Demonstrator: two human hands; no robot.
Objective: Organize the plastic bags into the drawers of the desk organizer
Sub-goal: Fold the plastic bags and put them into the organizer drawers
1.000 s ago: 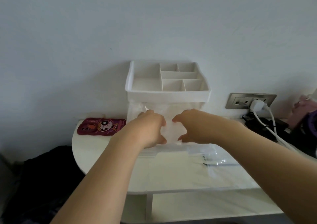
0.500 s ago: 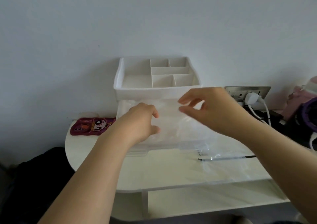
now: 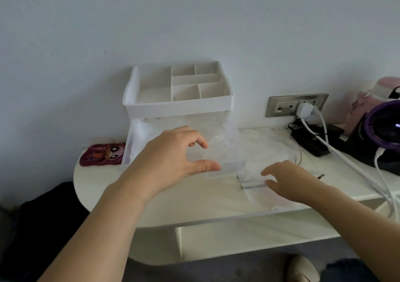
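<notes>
Hovering over the bag (image 3: pixel 257 195) on the desk (image 3: pixel 194 201), our right hand (image 3: pixel 287 182) is spread, unclosed; the zip edge (image 3: pixel 253 187) runs left-right at its fingertips (image 3: pixel 268 173). Our left hand (image 3: pixel 171 158), also apart and empty, is nearer the open drawer (image 3: pixel 227 169), behind the bag.

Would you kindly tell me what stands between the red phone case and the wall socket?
The white organizer stands between the phone case and the socket, against the wall, as the head view shows.

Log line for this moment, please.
left hand: open, above pulled-out drawer | right hand: open, at plastic bag on desk
</notes>
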